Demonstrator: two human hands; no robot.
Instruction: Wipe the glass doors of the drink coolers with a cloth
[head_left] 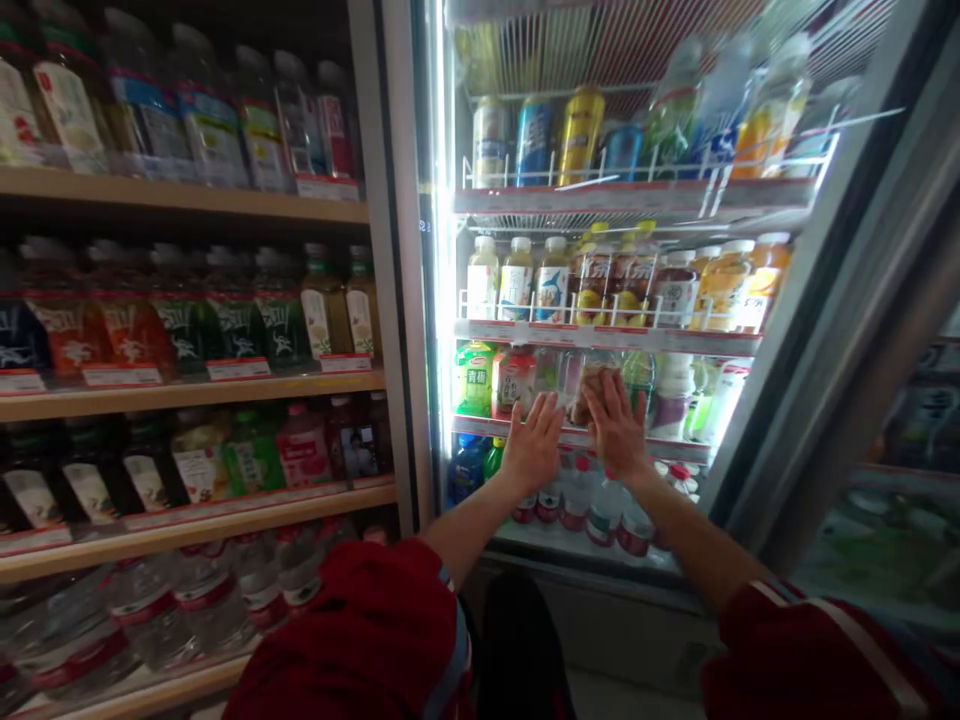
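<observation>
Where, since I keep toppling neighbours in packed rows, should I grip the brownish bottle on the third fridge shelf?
Probably its narrower shoulder, coming straight in from the front. The brownish bottle stands upright with bottles close on both sides, so fingers fit only there. The right hand lies on its front.

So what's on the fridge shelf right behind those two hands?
A pale brownish bottle shows above the right hand, with a green-labelled bottle and a red-labelled one left of the left hand. Whatever sits behind the palms is covered.
</observation>
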